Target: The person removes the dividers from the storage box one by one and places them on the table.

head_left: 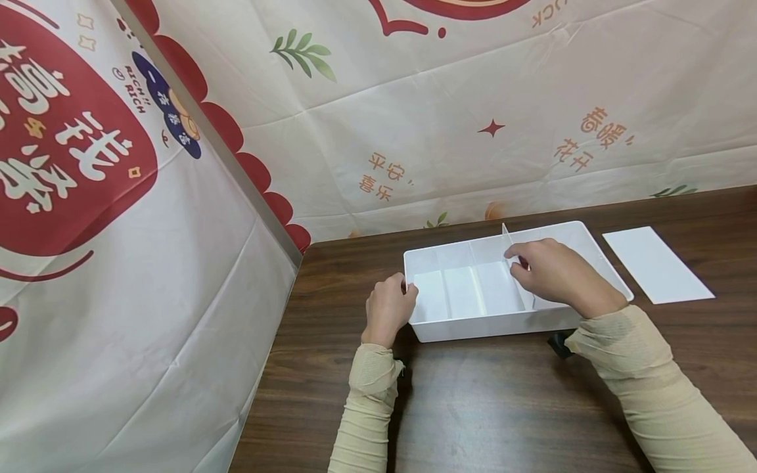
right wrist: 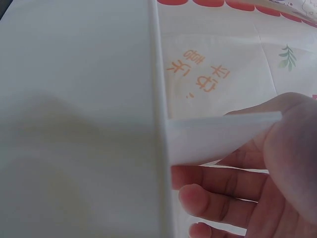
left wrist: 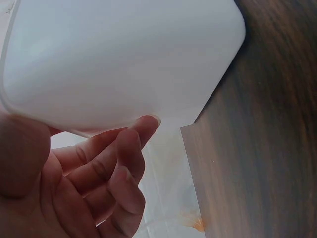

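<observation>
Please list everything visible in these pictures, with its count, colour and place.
Compartment tray: one, white, on the table
Divider panel: one, white, between the right hand's thumb and fingers, sticking up above the tray's rim
Flat panel: one, white, lying right of the tray
Table: one, dark brown wood grain, under the tray
Printed cloth: at least one, white with red, orange and green designs, behind the table and at left
Strip: one, grey, slanting along the left cloth's edge
Unidentified item: one, black, by the right cuff
Sleeves: two, beige, on the forearms
Left hand: one, bare, gripping the tray's left end
Right hand: one, bare, pinching the divider panel
</observation>
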Demonstrator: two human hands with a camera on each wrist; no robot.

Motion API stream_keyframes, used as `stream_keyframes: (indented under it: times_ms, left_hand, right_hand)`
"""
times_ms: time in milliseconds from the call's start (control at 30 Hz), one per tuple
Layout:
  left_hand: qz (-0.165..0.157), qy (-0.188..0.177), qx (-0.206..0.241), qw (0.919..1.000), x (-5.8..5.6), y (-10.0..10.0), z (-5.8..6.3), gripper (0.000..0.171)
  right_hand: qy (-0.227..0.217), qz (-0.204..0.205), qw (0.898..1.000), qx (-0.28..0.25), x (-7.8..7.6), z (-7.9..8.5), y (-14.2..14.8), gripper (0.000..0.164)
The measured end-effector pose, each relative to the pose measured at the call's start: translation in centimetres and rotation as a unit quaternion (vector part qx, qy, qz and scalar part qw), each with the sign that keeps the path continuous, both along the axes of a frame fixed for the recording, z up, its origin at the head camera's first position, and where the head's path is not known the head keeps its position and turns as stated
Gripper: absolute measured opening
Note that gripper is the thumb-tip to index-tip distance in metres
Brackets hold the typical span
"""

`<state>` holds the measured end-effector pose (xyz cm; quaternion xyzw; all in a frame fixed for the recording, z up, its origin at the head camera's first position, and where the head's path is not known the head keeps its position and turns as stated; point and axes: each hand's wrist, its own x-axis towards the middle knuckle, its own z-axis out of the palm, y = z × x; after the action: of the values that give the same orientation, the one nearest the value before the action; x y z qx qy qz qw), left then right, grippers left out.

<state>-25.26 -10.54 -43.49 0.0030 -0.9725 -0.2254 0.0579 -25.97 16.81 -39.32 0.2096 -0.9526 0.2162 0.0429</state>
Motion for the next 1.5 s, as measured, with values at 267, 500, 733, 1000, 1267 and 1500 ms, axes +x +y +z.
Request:
stream_keyframes:
  times_ms: [267,500,733,1000,1267,1500]
  left_hand:
    - [0.000,-0.003,0.002,1.0000,-0.01,0.01,0.05,0.027]
    - [-0.001,0.002,-0.006,1.0000,0.02,0.00,0.01,0.028]
    - [-0.002,0.005,-0.002,1.0000,0.08,0.02,0.01,0.027]
    - [0.001,0.002,-0.002,1.0000,0.05,0.03,0.06,0.027]
    - [0.005,-0.009,-0.003,0.9999,0.03,0.08,0.13,0.026]
    - [0.004,-0.005,-0.002,1.0000,0.03,0.09,0.14,0.027]
  right_hand:
    - [0.006,0.000,1.000,-0.006,0.16,0.15,-0.05,0.030]
    - [0.000,0.000,1.000,-0.005,0.15,0.25,0.11,0.031]
    - [0.003,-0.005,1.000,-0.004,0.27,0.36,0.00,0.030]
    - [0.000,-0.006,1.000,-0.010,0.23,0.53,0.01,0.030]
    - [0.003,-0.007,1.000,-0.009,0.24,0.57,0.04,0.030]
    - [0.006,-0.005,1.000,-0.009,0.20,0.57,0.20,0.030]
